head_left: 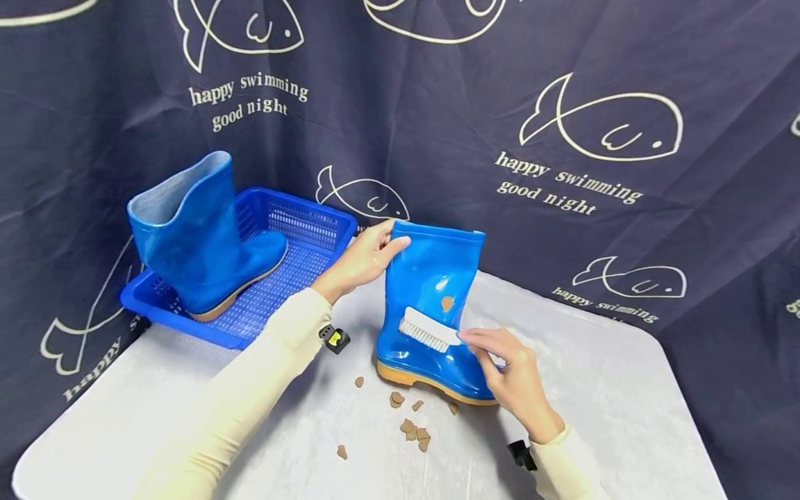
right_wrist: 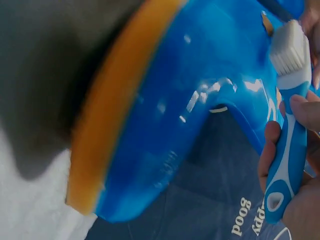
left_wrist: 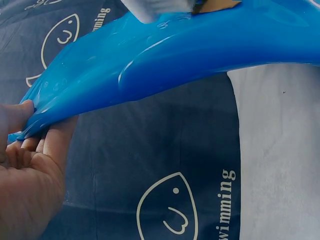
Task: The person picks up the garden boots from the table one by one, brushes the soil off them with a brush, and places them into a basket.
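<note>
A glossy blue rain boot [head_left: 431, 264] with a tan sole stands on the table, its toe pointing right. My left hand [head_left: 361, 260] grips the top rim of the shaft, thumb on one side and fingers on the other, as the left wrist view shows. In my right hand [head_left: 514, 368] is a scrub brush [right_wrist: 287, 150] with white bristles and a blue-and-white handle. The brush head lies over the boot's ankle in the head view, bristles pointing down. Just above it, a brown flake [head_left: 446, 303] sticks to the shaft.
Several brown flakes [head_left: 408, 429] are scattered on the white table [head_left: 600, 410] in front of the boot. At the left, a second blue boot [head_left: 200, 243] stands in a blue plastic basket [head_left: 187, 326]. A dark curtain [head_left: 437, 118] with fish drawings hangs behind.
</note>
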`<state>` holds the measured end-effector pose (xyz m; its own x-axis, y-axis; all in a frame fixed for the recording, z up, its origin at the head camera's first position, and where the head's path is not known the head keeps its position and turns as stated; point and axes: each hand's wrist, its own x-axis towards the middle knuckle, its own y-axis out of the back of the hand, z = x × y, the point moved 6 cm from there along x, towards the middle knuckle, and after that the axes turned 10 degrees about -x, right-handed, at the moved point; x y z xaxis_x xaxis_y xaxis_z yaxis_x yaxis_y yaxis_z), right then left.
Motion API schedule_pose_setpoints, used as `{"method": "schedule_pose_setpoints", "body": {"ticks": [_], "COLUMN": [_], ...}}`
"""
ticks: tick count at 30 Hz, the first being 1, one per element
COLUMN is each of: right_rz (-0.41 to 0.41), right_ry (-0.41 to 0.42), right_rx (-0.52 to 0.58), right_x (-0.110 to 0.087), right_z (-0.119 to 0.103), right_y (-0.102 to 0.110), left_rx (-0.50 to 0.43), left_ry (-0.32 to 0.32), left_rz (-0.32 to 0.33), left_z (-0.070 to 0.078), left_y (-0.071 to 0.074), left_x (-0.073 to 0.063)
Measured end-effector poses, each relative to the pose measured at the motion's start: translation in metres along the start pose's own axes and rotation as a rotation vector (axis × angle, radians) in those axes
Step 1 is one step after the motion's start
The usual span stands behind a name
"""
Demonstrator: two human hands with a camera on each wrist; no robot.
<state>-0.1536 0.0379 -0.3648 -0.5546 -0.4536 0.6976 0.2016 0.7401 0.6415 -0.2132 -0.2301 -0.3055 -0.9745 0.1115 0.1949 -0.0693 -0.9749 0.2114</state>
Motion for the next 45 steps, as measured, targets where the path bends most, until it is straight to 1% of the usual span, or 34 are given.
{"method": "schedule_pose_setpoints", "body": {"ticks": [2,4,7,10,12,17,19,21,26,28,33,35,37,40,43,45], "right_rz": [-0.034,-0.034,0.019,0.065,0.044,-0.061,-0.077,-0.063,0.041,0.052,-0.041,-0.08,-0.096,-0.064,0.023,0.083], "right_ry": [0.006,0.015,0.03,0.028,0.016,-0.028,-0.039,-0.035,-0.005,-0.001,0.015,0.027,0.031,0.033,0.032,0.029], "right_rx": [0.018,0.023,0.007,-0.034,-0.047,-0.052,-0.048,-0.04,-0.055,-0.067,-0.058,-0.06,-0.055,-0.035,-0.025,-0.04], "right_x": [-0.003,-0.003,0.001,0.005,0.004,-0.008,-0.011,-0.011,-0.003,-0.002,-0.009,-0.012,-0.014,-0.013,-0.01,-0.008], "right_z": [-0.002,-0.003,-0.003,-0.001,0.002,0.004,0.004,0.002,0.0,0.001,0.0,-0.001,-0.002,-0.003,0.0,0.004], "right_y": [-0.001,0.002,0.01,0.013,0.01,0.001,0.0,0.003,0.012,0.012,-0.001,-0.005,-0.005,0.0,0.011,0.019], "left_rx": [-0.002,-0.002,-0.001,-0.005,-0.004,0.003,0.0,-0.002,0.008,0.008,0.002,0.002,0.0,0.0,-0.004,-0.012], "left_ry": [-0.001,-0.002,-0.007,-0.015,-0.012,0.0,-0.001,0.001,0.011,0.009,0.008,0.006,0.001,0.001,0.0,0.002], "left_rz": [-0.002,0.0,0.007,0.008,0.003,-0.01,-0.005,0.0,0.002,-0.003,-0.01,-0.004,0.0,-0.002,-0.001,0.002], "left_z": [0.0,-0.001,-0.001,0.0,0.0,-0.003,-0.005,-0.006,-0.007,-0.006,-0.006,-0.005,-0.004,-0.003,-0.002,-0.002], "left_y": [-0.001,-0.001,0.0,-0.001,-0.002,-0.003,-0.002,0.0,0.0,-0.001,-0.004,-0.003,-0.001,0.001,0.001,0.001], "left_x": [0.0,0.0,0.0,0.0,0.0,0.001,0.001,0.002,0.001,0.001,0.002,0.002,0.003,0.003,0.003,0.004]}}
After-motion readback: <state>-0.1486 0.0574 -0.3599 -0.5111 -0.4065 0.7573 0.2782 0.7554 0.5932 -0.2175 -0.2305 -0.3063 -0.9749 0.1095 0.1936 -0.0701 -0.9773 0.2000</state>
